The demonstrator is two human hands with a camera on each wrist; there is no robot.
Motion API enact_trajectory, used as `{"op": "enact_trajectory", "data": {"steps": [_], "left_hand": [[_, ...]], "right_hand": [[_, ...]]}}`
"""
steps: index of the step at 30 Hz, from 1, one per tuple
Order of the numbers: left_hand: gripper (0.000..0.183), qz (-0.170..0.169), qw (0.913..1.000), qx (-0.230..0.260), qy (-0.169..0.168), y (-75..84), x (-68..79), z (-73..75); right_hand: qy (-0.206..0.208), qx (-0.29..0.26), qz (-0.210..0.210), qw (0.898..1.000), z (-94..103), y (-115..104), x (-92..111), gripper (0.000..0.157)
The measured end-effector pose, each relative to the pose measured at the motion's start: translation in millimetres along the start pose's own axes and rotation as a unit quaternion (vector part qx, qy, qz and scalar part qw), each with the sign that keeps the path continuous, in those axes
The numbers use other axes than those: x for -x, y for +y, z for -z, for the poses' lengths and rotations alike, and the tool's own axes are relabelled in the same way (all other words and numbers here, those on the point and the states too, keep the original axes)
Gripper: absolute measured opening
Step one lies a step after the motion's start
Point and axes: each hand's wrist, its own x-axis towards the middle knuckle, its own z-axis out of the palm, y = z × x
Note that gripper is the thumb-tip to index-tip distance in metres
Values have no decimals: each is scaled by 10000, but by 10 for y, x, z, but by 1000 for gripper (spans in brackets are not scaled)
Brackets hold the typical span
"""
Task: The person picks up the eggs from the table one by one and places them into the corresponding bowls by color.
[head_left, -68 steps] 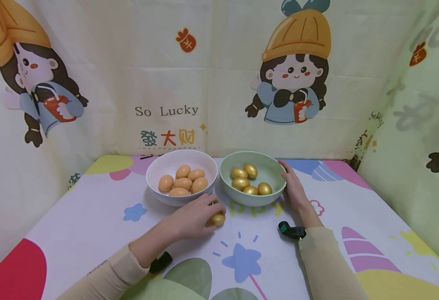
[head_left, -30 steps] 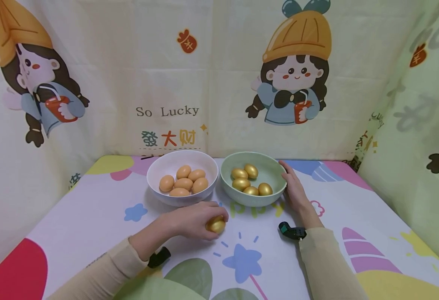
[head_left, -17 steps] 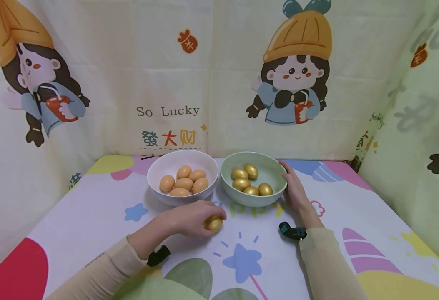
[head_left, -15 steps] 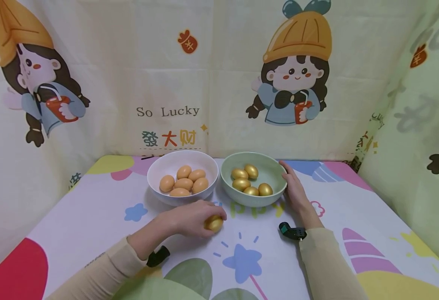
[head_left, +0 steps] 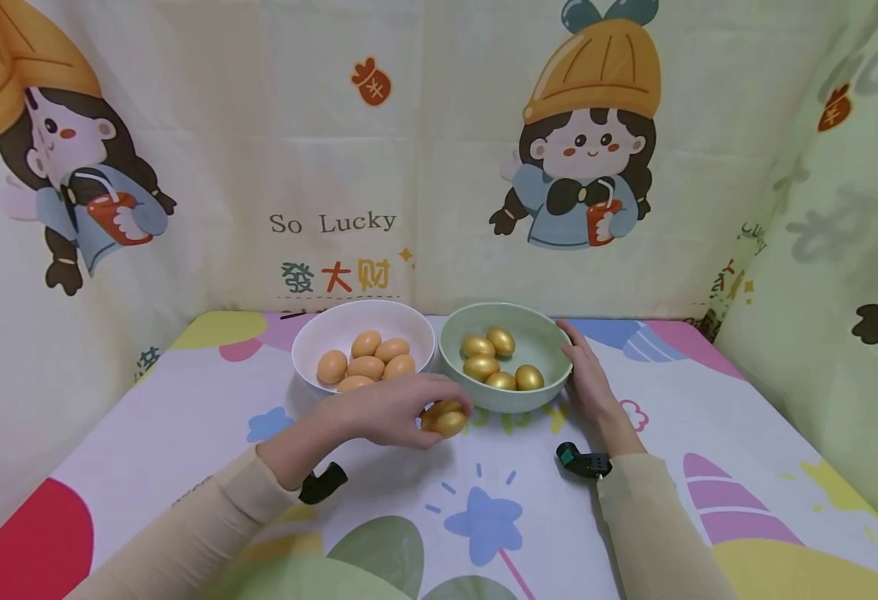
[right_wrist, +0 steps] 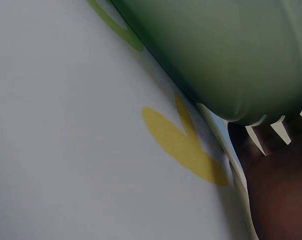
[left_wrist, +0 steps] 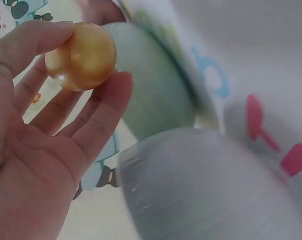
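Observation:
My left hand [head_left: 397, 410] holds a golden egg [head_left: 448, 421] above the table, just in front of the two bowls. In the left wrist view the thumb and fingers pinch this shiny golden egg [left_wrist: 83, 57]. My right hand [head_left: 592, 379] rests against the right side of the green bowl [head_left: 514, 403], its fingers along the outer wall near the rim. Several golden eggs [head_left: 480, 367] lie inside that bowl. Beside it on the left stands a white bowl [head_left: 307, 333] with several brown eggs [head_left: 366, 367]; the left hand partly hides its front.
A patterned cloth [head_left: 544, 517] covers the table. Behind the bowls hangs a printed curtain [head_left: 454, 167], with more curtain at both sides. Black wrist devices sit on the left wrist [head_left: 323, 483] and the right wrist [head_left: 584, 461].
My left hand has lifted the golden egg off the tabletop and carried it up and right, toward the green bowl. The right hand stays against the bowl.

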Motion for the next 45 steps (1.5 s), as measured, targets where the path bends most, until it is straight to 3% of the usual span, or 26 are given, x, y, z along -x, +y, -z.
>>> {"op": "enact_trajectory", "data": {"steps": [10, 17, 21, 27, 37, 45], "left_hand": [[43, 117, 9999, 86, -39, 45, -386, 311], [54, 250, 9991, 306, -134, -63, -702, 397], [62, 461, 9977, 381, -321, -159, -861, 408], [41, 492, 9973, -143, -529, -299, -1049, 400], [39, 857, 9913, -429, -901, -412, -1202, 281], [44, 916, 9881, -687, -1032, -420, -1264, 221]], "right_hand": [[32, 1, -18, 10000, 30, 17, 30, 58], [80, 22, -95, 9999, 38, 60, 41, 59], [63, 3, -100, 9999, 26, 68, 40, 59], [105, -26, -65, 9999, 12, 43, 28, 58], [59, -80, 18, 9999, 2, 30, -17, 58], [66, -106, 60, 9999, -10, 27, -18, 58]]}}
